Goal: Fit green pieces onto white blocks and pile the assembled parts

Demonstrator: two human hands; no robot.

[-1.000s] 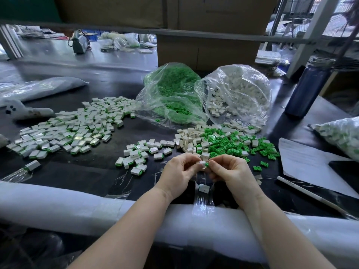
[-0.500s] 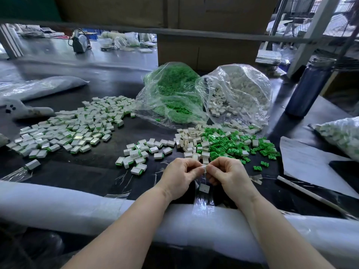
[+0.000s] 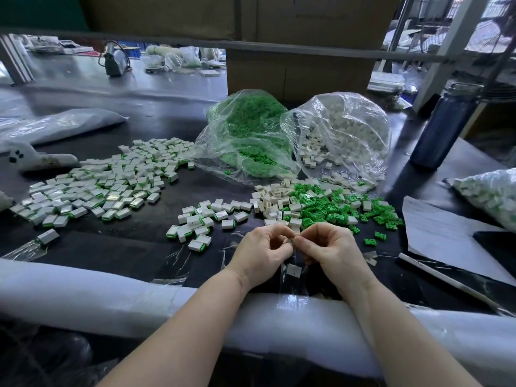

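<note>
Two hands meet in the middle, low down near the table's soft white edge [image 3: 83,297]. The left hand [image 3: 261,255] and the right hand [image 3: 332,251] have their fingers curled in tight, and together they pinch one tiny part [image 3: 292,241] between the fingertips. A bit of green shows on it, but it is too small to see more.

Just below the hands, at 6 o'clock, one white block [image 3: 293,270] lies on the dark table. At 12 o'clock from the hands sits a mixed heap of loose green pieces [image 3: 335,205] and white blocks [image 3: 272,195]. At 10 o'clock is a big pile of finished parts [image 3: 106,185]. A smaller group of finished parts [image 3: 201,222] lies at 11 o'clock, close by.

Farther back are a clear bag of green pieces [image 3: 248,135] and a clear bag of white blocks [image 3: 343,132], side by side. A dark blue bottle [image 3: 444,127] stands at 2 o'clock.
</note>
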